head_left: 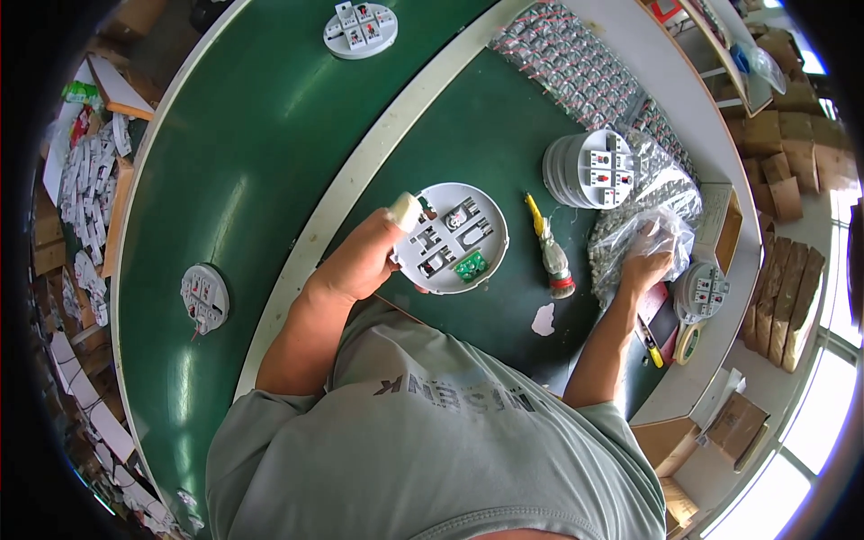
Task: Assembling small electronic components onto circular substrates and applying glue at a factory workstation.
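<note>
My left hand grips a round white plastic housing at its left edge, with a cream finger cover on the thumb. The housing's open face is turned up, showing rectangular cutouts, small metal parts and a small green circuit board. On the right, my right hand reaches into a clear plastic bag of small grey parts. The film and the hand's own angle hide its fingertips. Between the two hands lies a yellow-handled screwdriver, beside a brush-like tool with a red band.
Behind the bag stands a stack of round housings, near rows of small wired parts. A utility knife, tape roll and another housing pile lie at right. Housings sit on the green belt beyond a pale rail.
</note>
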A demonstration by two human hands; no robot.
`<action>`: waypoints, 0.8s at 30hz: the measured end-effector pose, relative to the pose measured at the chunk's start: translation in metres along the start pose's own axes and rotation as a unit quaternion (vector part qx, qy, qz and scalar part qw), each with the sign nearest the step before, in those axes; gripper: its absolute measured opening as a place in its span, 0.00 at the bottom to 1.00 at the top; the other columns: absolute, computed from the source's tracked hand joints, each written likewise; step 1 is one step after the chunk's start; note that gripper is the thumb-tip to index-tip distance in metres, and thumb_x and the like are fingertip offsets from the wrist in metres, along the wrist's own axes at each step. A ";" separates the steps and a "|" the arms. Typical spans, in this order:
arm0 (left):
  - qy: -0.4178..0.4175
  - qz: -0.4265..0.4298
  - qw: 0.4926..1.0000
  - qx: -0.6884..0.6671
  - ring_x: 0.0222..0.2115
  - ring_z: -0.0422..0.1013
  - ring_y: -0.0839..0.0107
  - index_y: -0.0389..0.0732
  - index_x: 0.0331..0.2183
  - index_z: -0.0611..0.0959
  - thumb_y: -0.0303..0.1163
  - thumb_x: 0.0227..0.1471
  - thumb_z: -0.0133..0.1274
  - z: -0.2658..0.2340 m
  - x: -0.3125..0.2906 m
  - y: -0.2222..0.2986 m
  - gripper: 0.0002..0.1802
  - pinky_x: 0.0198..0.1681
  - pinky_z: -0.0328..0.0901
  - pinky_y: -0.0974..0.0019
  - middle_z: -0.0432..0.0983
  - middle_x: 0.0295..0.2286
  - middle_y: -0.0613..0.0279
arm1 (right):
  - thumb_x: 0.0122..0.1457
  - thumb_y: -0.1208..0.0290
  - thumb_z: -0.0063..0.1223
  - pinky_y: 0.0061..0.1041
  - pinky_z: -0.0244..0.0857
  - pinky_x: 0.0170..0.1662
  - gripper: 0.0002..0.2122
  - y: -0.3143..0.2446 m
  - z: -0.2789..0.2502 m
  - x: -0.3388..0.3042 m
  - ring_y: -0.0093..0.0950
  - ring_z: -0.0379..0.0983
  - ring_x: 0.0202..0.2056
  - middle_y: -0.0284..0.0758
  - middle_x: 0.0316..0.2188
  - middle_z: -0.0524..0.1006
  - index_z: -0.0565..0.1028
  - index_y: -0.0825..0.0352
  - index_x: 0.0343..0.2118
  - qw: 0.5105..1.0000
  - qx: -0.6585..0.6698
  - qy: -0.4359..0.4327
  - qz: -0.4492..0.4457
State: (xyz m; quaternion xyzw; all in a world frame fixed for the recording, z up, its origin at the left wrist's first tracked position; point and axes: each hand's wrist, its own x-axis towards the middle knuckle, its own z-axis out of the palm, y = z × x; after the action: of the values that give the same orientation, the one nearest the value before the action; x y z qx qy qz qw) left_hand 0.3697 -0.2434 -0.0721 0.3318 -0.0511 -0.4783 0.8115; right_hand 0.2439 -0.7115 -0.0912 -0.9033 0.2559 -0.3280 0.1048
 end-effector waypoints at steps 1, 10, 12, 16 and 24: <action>-0.010 0.000 1.000 0.019 0.42 0.85 0.64 0.33 0.61 0.78 0.49 0.69 0.54 0.000 -0.001 0.005 0.31 0.44 0.80 0.60 0.86 0.49 0.58 | 0.70 0.63 0.61 0.44 0.75 0.51 0.17 0.005 0.001 -0.002 0.50 0.84 0.45 0.52 0.42 0.86 0.82 0.74 0.50 1.000 -0.004 0.007 -0.008; 0.494 0.188 0.523 0.669 0.41 0.84 0.54 0.28 0.56 0.81 0.44 0.57 0.70 -0.015 -0.023 0.101 0.34 0.41 0.77 0.53 0.85 0.47 0.46 | 0.73 0.57 0.57 0.47 0.75 0.50 0.21 0.043 0.009 -0.006 0.53 0.83 0.44 0.55 0.43 0.86 0.83 0.75 0.50 0.999 -0.034 0.005 -0.009; 0.455 0.238 0.263 0.817 0.46 0.82 0.49 0.30 0.55 0.82 0.43 0.55 0.71 -0.040 -0.027 0.117 0.34 0.47 0.76 0.50 0.83 0.49 0.43 | 0.73 0.56 0.56 0.48 0.75 0.50 0.22 0.038 0.011 -0.002 0.54 0.83 0.44 0.56 0.43 0.86 0.83 0.75 0.49 0.999 -0.039 0.009 -0.033; 0.484 0.263 0.523 0.651 0.56 0.76 0.45 0.36 0.58 0.82 0.43 0.56 0.71 -0.050 0.017 0.140 0.33 0.62 0.70 0.48 0.80 0.54 0.42 | 0.72 0.54 0.57 0.50 0.75 0.50 0.23 0.037 0.019 0.006 0.56 0.83 0.44 0.55 0.44 0.86 0.84 0.75 0.49 0.999 -0.049 -0.010 -0.006; 0.465 0.188 0.601 0.622 0.50 0.81 0.47 0.46 0.49 0.91 0.26 0.57 0.59 -0.132 0.166 0.178 0.18 0.56 0.75 0.48 0.86 0.47 0.49 | 0.73 0.57 0.58 0.43 0.78 0.45 0.19 0.111 0.017 0.027 0.45 0.85 0.41 0.47 0.40 0.88 0.85 0.73 0.47 0.989 -0.094 0.005 -0.113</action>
State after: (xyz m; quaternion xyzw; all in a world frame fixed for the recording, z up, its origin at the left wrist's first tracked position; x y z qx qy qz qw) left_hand 0.6437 -0.2562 -0.1090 0.9172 -0.0135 0.0510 0.3949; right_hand 0.2288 -0.8195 -0.1295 -0.9306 0.1827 -0.3165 -0.0194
